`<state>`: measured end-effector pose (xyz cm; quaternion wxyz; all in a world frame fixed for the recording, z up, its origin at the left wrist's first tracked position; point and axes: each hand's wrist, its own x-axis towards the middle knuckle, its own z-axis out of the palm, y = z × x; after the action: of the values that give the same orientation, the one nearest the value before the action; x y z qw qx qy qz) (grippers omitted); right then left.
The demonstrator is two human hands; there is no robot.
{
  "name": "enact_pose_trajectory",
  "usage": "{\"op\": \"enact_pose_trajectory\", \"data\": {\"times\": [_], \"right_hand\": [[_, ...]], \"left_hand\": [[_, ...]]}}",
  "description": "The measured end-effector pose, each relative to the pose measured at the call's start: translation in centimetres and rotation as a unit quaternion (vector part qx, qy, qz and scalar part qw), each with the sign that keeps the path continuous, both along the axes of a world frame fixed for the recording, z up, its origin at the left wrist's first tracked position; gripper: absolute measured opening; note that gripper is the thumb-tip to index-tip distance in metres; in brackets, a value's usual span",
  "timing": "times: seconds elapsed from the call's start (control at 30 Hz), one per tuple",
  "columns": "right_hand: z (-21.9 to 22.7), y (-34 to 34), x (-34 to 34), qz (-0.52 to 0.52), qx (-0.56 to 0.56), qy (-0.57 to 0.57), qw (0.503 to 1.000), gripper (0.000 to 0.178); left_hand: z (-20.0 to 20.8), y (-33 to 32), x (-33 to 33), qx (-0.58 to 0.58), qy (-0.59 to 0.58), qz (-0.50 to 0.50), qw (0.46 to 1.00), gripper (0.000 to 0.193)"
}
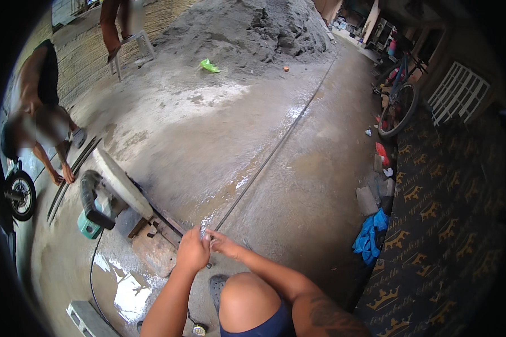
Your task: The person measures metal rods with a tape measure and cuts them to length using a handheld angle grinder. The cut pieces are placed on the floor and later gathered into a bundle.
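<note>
A long thin metal rod (270, 156) runs across the wet concrete from far ahead to my hands. My right hand (228, 246) is closed, its fingers pinching at the rod's near end. Against its fingertips, my left hand (193, 251) is balled with the thumb up; whatever lies inside it is hidden. Just left stands a chop saw with a large pale disc guard (121, 182), a black loop handle (93, 202), a teal motor housing (89, 226) and a rusty base plate (156, 250). A tape measure (199, 329) sits on the ground below my left forearm.
At left, another person (36, 90) bends over several dark rods (67, 180). A black cord (92, 275) trails past a concrete block (87, 319). Sand (253, 33) is heaped ahead. A bicycle (399, 106), blue plastic (371, 236) and a crown-patterned dark sheet (433, 224) line the right.
</note>
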<state>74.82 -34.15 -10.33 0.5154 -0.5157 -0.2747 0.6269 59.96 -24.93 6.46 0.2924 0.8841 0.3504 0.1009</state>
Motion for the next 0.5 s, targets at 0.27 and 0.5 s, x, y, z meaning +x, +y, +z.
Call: {"op": "enact_pose_trajectory", "data": {"times": [0.27, 0.5], "right_hand": [[3.9, -2.1, -10.8, 0.326, -0.019, 0.113, 0.938, 0.062], [10.7, -0.3, -10.9, 0.401, -0.101, 0.044, 0.909, 0.058]], "left_hand": [[-5.1, -0.2, -2.0, -0.234, 0.333, 0.065, 0.911, 0.052], [-7.8, 1.2, -14.3, -0.187, 0.267, 0.101, 0.940, 0.048]]}}
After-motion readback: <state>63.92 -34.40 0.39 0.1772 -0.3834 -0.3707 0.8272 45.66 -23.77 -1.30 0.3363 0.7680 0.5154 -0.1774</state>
